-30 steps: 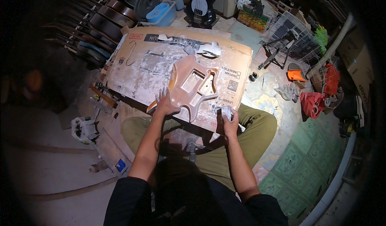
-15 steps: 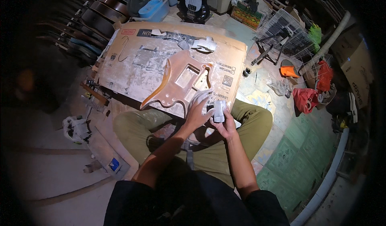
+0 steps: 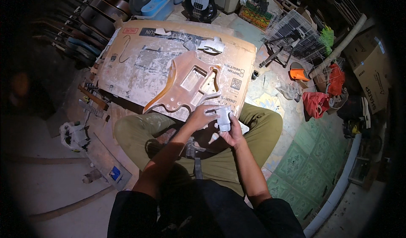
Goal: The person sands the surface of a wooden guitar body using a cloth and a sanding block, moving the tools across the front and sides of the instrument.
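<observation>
Over my lap, my right hand (image 3: 232, 134) grips a folded, pale grey sheet that looks like sandpaper (image 3: 224, 118). From the other side, my left hand (image 3: 204, 116) has its fingers and thumb at the sheet's left edge, seemingly pinching it. Just beyond my hands lies a wooden electric guitar body (image 3: 179, 79), flat on a dusty cardboard sheet (image 3: 122, 75). Rectangular cavities are cut into the body, and its edge is orange-brown. White dust coats my fingers.
Crumpled pale paper (image 3: 211, 46) and a small grey piece (image 3: 189, 45) lie past the guitar body. Guitars (image 3: 99, 11) line the far left. A black bass (image 3: 203, 3) stands at the back. To the right are a tripod (image 3: 281, 47), an orange object (image 3: 298, 74) and a red bag (image 3: 315, 104).
My left hand has drawn back from the guitar body's edge toward the sheet. The sheet has turned and shifted slightly left in my right hand. The whole view has shifted a little.
</observation>
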Tool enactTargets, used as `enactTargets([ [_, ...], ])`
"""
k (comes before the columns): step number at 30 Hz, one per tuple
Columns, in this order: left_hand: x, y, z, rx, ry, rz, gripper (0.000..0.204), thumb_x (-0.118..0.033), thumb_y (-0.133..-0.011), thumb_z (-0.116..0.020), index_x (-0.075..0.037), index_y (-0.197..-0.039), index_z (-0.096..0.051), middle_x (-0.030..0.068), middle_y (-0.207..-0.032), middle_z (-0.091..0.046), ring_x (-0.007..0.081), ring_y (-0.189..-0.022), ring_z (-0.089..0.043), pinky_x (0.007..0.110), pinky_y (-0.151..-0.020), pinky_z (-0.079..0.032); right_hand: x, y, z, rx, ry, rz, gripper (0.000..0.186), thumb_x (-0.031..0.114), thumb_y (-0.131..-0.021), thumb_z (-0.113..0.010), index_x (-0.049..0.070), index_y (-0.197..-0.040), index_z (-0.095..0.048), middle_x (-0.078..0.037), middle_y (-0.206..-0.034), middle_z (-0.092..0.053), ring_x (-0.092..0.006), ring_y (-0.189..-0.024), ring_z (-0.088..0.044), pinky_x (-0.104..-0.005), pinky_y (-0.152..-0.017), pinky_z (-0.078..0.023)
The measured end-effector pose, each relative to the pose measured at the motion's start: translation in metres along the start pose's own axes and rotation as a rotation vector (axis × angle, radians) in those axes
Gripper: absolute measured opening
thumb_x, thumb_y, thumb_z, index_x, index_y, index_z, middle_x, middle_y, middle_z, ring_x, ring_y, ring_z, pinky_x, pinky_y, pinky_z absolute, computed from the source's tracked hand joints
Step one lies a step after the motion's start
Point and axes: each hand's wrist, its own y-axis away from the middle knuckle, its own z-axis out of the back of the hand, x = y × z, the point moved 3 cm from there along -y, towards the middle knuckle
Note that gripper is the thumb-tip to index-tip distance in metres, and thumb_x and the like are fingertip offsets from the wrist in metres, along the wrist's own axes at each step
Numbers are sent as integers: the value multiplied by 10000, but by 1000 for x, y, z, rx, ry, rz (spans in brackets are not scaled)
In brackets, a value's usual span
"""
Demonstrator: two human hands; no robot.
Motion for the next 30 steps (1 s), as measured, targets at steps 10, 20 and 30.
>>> enactTargets([
  [10, 30, -11, 57, -248, -428, -11, 521, -171, -800, -840, -17, -1269, -674, 190, -1292, -642, 342, -1234, -596, 379, -1054, -472, 3, -5, -28, -121, 253, 119, 405, 261, -1026, -599, 134, -1386, -465, -82, -1095, -661, -192, -827, -682, -317, -579, -570],
  [20, 59, -17, 138, -396, -884, 534, 1309, -724, -573, -847, -246, -1627, -235, 320, -1504, -399, 466, -1381, -402, 614, -1112, -331, 32, -45, 14, -566, 993, 686, 425, 75, -910, -698, 2, -1296, -534, -158, -1165, -652, -267, -1078, -622, -370, -981, -471],
  [30, 37, -36, 87, -523, -790, 690, 1254, -750, -641, -795, -235, -1626, -215, 293, -1436, -425, 459, -1326, -424, 607, -1051, -364, 65, -64, -56, -654, 1839, 872, 325, 83, -860, -701, 87, -1182, -657, -238, -1063, -587, -420, -996, -544, -476, -891, -450],
])
